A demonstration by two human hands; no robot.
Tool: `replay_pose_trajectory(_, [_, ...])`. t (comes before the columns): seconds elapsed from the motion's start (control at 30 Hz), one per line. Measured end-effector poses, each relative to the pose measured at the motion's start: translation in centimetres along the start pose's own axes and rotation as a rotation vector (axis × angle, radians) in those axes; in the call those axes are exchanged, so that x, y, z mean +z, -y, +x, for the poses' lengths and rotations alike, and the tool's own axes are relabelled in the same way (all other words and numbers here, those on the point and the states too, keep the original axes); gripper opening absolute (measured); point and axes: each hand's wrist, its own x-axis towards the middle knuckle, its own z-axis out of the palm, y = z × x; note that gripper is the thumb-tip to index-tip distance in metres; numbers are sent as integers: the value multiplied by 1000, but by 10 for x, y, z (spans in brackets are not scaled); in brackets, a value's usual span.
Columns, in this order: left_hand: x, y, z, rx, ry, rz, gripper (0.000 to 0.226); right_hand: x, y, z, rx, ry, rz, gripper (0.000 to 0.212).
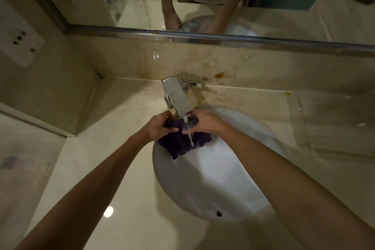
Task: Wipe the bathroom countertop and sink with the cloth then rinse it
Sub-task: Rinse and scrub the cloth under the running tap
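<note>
now our fingers are pinched tight on the dark purple cloth point(182, 142), left hand point(157, 128) at nine o'clock of the stream point(189, 134), right hand point(205, 122) at three. it hangs under the chrome faucet point(178, 97) over the white sink point(213, 178). we'd best knead and turn it so water reaches every fold.

Cloth point(183, 144): dark purple, nearly black where wet.
Sink point(213, 178): plain white.
Countertop point(125, 158): glossy cream marble, faint brown veins.
Faucet point(177, 97): mirror-bright chrome.
Backsplash point(243, 63): beige marble with yellow-brown stains.
Switch plate point(18, 40): white, dark sockets.
Mirror frame point(223, 39): silver metal.
</note>
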Motion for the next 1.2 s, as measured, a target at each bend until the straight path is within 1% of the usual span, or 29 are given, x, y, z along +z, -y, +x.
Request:
replay_pose_trajectory(0.07, [0, 0, 1, 0, 1, -141, 31, -3, -5, -2, 16, 46, 247, 61])
replay_pose_trajectory(0.1, [1, -2, 1, 1, 17, -221, 34, -5, -8, -6, 10, 73, 356, 55])
replay_pose_trajectory(0.17, [3, -13, 1, -33, 33, -402, 44, -8, -11, -11, 3, 84, 458, 44])
replay_pose_trajectory(0.23, [7, -27, -2, -109, -12, -613, 48, -7, -18, -12, 16, 40, 518, 52])
replay_pose_trajectory(0.3, [9, -33, -6, -176, -31, -840, 47, -6, -24, -11, 26, 44, 649, 52])
replay_pose_trajectory(0.37, [15, -32, -15, -140, 116, -1061, 42, -7, -29, -11, 49, 77, 796, 43])
replay_pose_trajectory(0.4, [18, -30, -20, -126, 190, -1127, 40, -10, -31, -13, 76, 98, 859, 40])
replay_pose_trajectory(0.43, [20, -27, -25, -119, 229, -1151, 40, -13, -35, -15, 106, 126, 922, 40])
replay_pose_trajectory(0.47, [21, -25, -28, -119, 221, -1131, 40, -14, -40, -17, 136, 162, 976, 42])
replay_pose_trajectory(0.5, [20, -24, -29, -135, 169, -1081, 41, -15, -47, -17, 174, 181, 984, 49])
replay_pose_trajectory(0.57, [19, -20, -29, -198, 40, -900, 55, -15, -61, -17, 265, 184, 811, 81])
replay_pose_trajectory(0.63, [18, -21, -27, -143, 9, -697, 65, -15, -65, -19, 286, 220, 568, 108])
replay_pose_trajectory(0.67, [19, -21, -24, -86, 19, -562, 64, -14, -66, -18, 257, 250, 482, 112])
replay_pose_trajectory(0.7, [21, -21, -21, -36, 25, -388, 60, -13, -67, -16, 212, 273, 430, 106])
replay_pose_trajectory(0.73, [20, -25, -20, -6, 33, -220, 55, -15, -65, -15, 164, 278, 388, 91])
replay_pose_trajectory(0.77, [19, -26, -19, 6, 42, -116, 51, -17, -64, -14, 123, 263, 351, 72])
replay_pose_trajectory(0.8, [16, -27, -18, -4, 76, -62, 53, -21, -60, -16, 93, 245, 299, 53])
replay_pose_trajectory(0.83, [13, -27, -17, -19, 130, -10, 61, -25, -58, -17, 71, 222, 235, 41])
replay_pose_trajectory(0.87, [11, -28, -18, -13, 184, 66, 71, -29, -58, -16, 43, 204, 164, 38])
replay_pose_trajectory(0.9, [11, -29, -17, 22, 213, 166, 77, -31, -56, -14, 19, 196, 84, 44])
replay_pose_trajectory(0.93, [11, -31, -16, 69, 209, 250, 79, -33, -50, -15, 4, 209, -21, 58])
replay_pose_trajectory(0.97, [13, -33, -13, 121, 174, 295, 76, -33, -45, -14, -17, 218, -155, 76])
replay_pose_trajectory(1.0, [13, -36, -12, 167, 139, 329, 67, -31, -41, -11, -47, 208, -310, 89])
replay_pose_trajectory(1.03, [12, -40, -10, 216, 106, 353, 54, -27, -37, -8, -97, 165, -474, 92])
replay_pose_trajectory(1.07, [8, -44, -10, 260, 77, 386, 41, -24, -33, -7, -156, 98, -606, 85])
replay_pose_trajectory(1.1, [6, -44, -8, 318, 35, 444, 37, -22, -30, -7, -208, 22, -706, 70])
replay_pose_trajectory(1.13, [2, -43, -6, 368, 3, 548, 40, -22, -28, -7, -246, -42, -781, 57])
replay_pose_trajectory(1.17, [-1, -43, -4, 411, -3, 678, 45, -22, -28, -5, -281, -84, -851, 50])
replay_pose_trajectory(1.2, [-5, -43, -2, 436, 32, 748, 49, -22, -27, -3, -314, -101, -926, 47])
